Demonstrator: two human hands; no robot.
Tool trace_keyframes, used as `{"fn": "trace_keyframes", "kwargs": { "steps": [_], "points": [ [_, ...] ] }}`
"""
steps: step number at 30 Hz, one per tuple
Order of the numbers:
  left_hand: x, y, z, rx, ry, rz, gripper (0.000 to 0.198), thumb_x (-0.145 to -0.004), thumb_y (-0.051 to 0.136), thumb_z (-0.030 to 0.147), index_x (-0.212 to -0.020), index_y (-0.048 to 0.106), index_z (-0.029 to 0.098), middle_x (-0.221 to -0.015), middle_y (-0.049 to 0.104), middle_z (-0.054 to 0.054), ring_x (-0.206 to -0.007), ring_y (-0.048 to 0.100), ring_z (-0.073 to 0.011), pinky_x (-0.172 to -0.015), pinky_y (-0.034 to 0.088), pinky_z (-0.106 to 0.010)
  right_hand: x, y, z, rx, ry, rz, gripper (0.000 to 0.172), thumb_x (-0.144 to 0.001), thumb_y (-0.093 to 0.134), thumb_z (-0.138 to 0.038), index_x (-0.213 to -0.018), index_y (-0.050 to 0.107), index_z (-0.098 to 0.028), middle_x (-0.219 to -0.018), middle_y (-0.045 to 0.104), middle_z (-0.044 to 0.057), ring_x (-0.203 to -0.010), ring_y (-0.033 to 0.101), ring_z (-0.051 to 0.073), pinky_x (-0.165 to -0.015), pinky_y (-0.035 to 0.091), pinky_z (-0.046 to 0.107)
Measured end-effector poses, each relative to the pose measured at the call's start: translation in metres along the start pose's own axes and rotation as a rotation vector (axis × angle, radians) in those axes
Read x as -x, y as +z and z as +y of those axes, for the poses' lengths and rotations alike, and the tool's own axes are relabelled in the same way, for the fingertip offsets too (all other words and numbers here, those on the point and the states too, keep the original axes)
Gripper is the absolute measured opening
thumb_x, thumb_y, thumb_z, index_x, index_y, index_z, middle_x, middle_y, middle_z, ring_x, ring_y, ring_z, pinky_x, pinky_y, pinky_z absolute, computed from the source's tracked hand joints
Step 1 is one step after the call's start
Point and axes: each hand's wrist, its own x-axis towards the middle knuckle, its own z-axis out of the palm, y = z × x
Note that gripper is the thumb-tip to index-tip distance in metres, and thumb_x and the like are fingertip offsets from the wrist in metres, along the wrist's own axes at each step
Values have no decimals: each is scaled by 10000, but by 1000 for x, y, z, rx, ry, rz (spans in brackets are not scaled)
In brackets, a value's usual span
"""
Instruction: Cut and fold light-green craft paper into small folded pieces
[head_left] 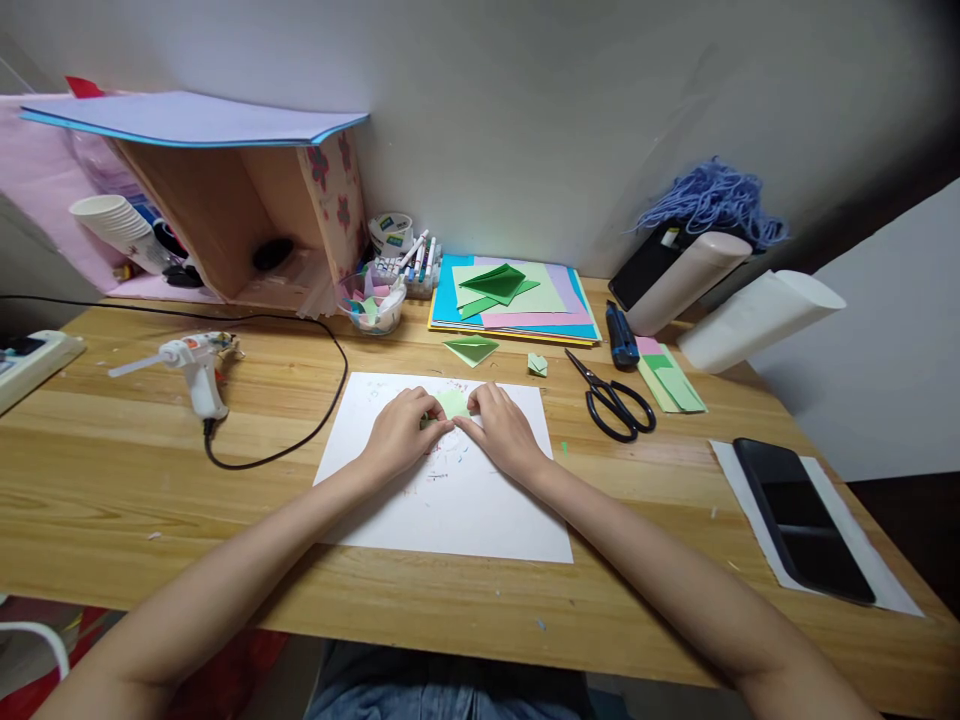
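A small light green paper (453, 404) lies between my two hands, over a white sheet (480, 515) marked with coloured specks. My left hand (405, 430) pinches its left side, fingers curled. On the other side my right hand (504, 428) grips the right edge, the thumbs almost meeting at the near edge. My fingers hide part of the green paper. Just beyond the sheet lie a folded green paper triangle (472, 349) and a small folded pale green piece (537, 364).
Black-handled scissors (611, 395), a blue utility knife (622, 337) and paper strips (671, 377) lie to the right, with a black phone (801, 520) farther out. A corded glue gun (199, 370) stands left. Behind are stacked coloured papers (510, 319), a scrap cup (373, 310) and a cardboard box (330, 215).
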Motion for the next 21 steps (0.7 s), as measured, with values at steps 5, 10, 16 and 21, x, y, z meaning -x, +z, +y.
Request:
{"fn": "trace_keyframes", "kwargs": {
  "steps": [5, 10, 16, 21],
  "points": [
    [-5, 1, -4, 66, -55, -10, 117, -726, 601, 300, -741, 568, 189, -777, 561, -16, -779, 503, -173, -667, 378, -289, 1, 0, 0, -35, 5, 12, 145, -801, 550, -288, -806, 427, -211, -810, 516, 47, -760, 483, 208, -639, 389, 312],
    [-11, -4, -18, 168, -115, -110, 163, -644, 644, 220, -792, 584, 185, -790, 559, -6, -686, 501, -138, -597, 382, -256, 1, 0, 1, -86, 21, 20, 115, -798, 562, -241, -841, 460, -207, -840, 514, 52, -803, 487, 214, -684, 410, 330],
    [-13, -13, -27, 210, -79, -199, 169, -620, 657, 222, -774, 601, 183, -731, 542, 7, -619, 474, -115, -547, 364, -233, 1, -7, 3, -132, -158, 7, 134, -846, 468, -136, -893, 567, -214, -925, 549, 71, -914, 484, 208, -776, 420, 350],
    [-9, -19, -21, 112, 53, -156, 170, -684, 628, 308, -814, 625, 198, -774, 557, -14, -673, 499, -135, -615, 384, -260, -1, -14, 8, -133, -412, -91, 148, -844, 490, -188, -940, 600, -211, -943, 608, 66, -950, 493, 205, -823, 422, 372]
  ]
}}
